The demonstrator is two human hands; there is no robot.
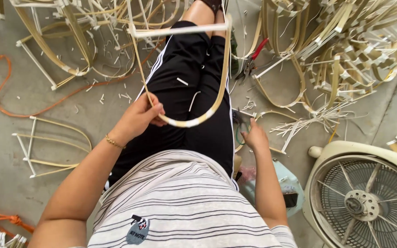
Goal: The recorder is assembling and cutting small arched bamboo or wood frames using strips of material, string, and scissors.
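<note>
Your left hand [138, 118] is closed tight around the bent hoop [198, 120], which lies over your lap in the middle of the frame. Your right hand [255, 137] reaches down to the floor at your side, right of the middle, fingers loosely curled, and I cannot tell if it holds anything. A fan [364, 193] sits at the lower right, and pliers [252, 59] lie near the top.

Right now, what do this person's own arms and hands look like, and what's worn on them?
Both arms are bare from the short sleeves of a white T-shirt with thin dark stripes. The left hand has a thin gold chain bracelet at the wrist. The right hand shows no bracelet, watch or ring. No gloves on either hand.
</note>
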